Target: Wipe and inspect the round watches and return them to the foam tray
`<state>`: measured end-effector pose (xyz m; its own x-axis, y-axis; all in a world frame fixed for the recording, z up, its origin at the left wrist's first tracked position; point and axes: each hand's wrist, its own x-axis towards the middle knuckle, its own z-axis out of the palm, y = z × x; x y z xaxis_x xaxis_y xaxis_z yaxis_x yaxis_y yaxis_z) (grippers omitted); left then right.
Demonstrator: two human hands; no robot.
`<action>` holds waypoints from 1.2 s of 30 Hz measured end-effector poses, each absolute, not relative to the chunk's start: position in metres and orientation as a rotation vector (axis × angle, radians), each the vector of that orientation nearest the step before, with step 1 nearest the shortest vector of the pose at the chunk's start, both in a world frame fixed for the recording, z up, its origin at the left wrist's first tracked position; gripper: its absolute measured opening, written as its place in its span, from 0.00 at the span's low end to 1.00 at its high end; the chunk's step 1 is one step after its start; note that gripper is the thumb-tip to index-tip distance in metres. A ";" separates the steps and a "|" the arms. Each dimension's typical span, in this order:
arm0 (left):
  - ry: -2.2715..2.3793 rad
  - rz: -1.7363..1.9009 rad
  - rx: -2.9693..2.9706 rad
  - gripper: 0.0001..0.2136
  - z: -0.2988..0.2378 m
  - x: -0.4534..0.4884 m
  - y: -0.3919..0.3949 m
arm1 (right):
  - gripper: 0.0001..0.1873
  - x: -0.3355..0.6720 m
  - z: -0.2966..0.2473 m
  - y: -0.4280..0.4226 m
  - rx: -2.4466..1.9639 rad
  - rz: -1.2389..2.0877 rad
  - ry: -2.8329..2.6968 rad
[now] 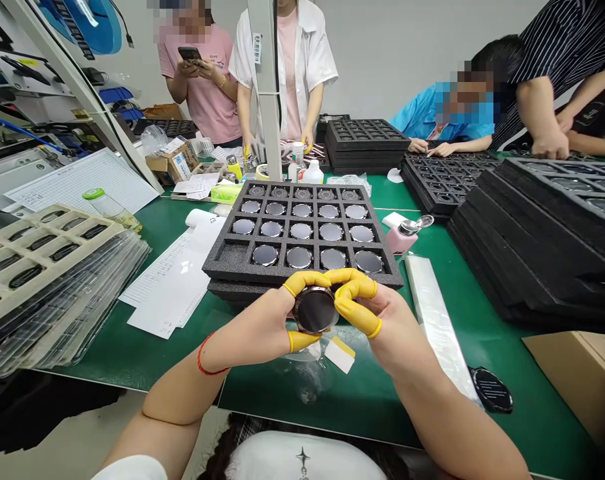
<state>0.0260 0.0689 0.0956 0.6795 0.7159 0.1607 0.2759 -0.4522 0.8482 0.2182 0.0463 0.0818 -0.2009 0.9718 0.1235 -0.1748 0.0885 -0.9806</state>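
Between my two hands is a round watch case [316, 311] with a dark glass face turned toward me. My left hand [277, 323], in yellow finger cots, grips it by its left rim with thumb below and fingers above. My right hand [377, 310], also in yellow finger cots, has its fingers pinched together at the case's upper right edge. Just beyond lies a black foam tray [302, 272] holding rows of similar watch cases [266, 255]; its front left pocket [232, 255] has none. A small white and yellow card [340, 353] lies under my hands.
Stacked clear trays [82, 287] and paper sheets [167, 300] lie left. A pink pump bottle [402, 237], white strip [437, 320], round black piece [491, 389] and cardboard box [580, 373] are right, before tall black tray stacks [522, 253]. Several people are around the bench.
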 end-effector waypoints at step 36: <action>0.759 0.710 2.001 0.26 0.095 0.028 0.067 | 0.07 0.216 0.088 0.043 -0.834 1.459 -1.191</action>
